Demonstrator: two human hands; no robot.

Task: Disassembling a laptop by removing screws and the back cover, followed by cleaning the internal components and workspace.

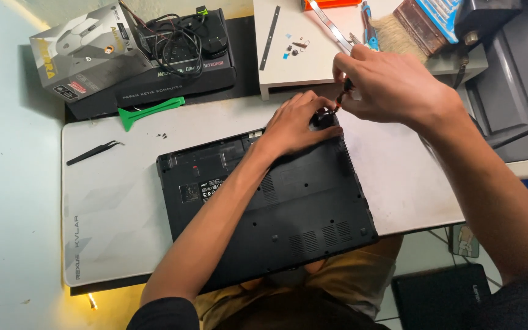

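Black laptop point(276, 201) lies base-up, cover on, left hand point(294, 125) flat on its corner, right hand point(386, 85) pinching a screwdriver point(344, 91) just above; screws mostly undone?

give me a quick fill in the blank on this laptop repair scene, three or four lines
1. The black laptop lies with its ____ side facing up.
2. The left hand rests on the laptop's far ____ corner.
3. The pry tool beside the boxes is coloured ____.
4. The black tweezers lie on the mat to the ____ of the laptop.

Missing words: bottom; right; green; left
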